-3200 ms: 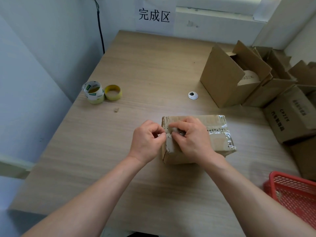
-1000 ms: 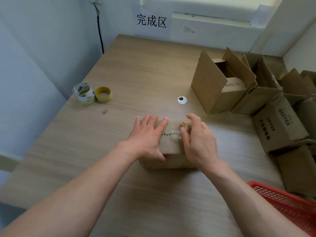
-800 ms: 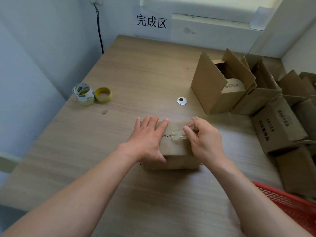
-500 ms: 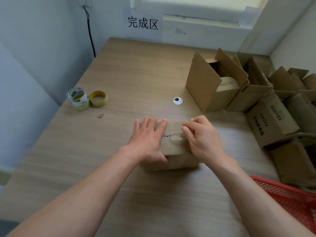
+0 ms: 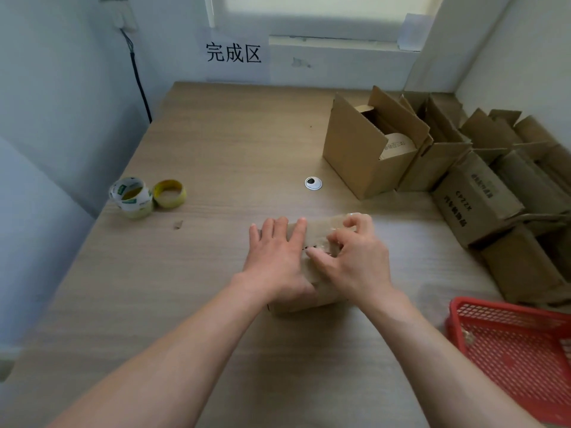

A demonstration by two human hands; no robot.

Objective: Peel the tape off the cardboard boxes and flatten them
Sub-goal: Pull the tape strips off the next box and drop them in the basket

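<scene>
Sealed box (image 5: 321, 231) is sitting centre-right on the table (image 5: 216, 143), w/ both hands lying on top of it. Left hand (image 5: 278, 261) is pressing flat on the box's left half, fingers straight & slightly spread, gripping nothing. Right hand (image 5: 360, 261) is working on the right half. Its fingers are curling and its thumb is stretching toward the left hand, pinching at the clear tape (image 5: 323, 244) running across the top. The 2 hands are lying just beside each other. The box's front face is showing below the wrists.

Containers: an open box (image 5: 355, 162) is standing behind & right of the sealed one, flaps sticking up, w/ a rounded printed cardboard piece (image 5: 398, 146) leaning inside. A 2nd open box (image 5: 438, 165) is sitting just beside it on the right; contents can't tell. More boxes (image 5: 482, 196), some w/ black print, are lying piled along the table's right side. Red basket (image 5: 509, 350) is sitting lower right, partly out of frame, w/ a small pale scrap (image 5: 468, 336) lying near its left wall. Two tape rolls (image 5: 133, 196) are sitting side by side, touching, at the table's left edge.
</scene>
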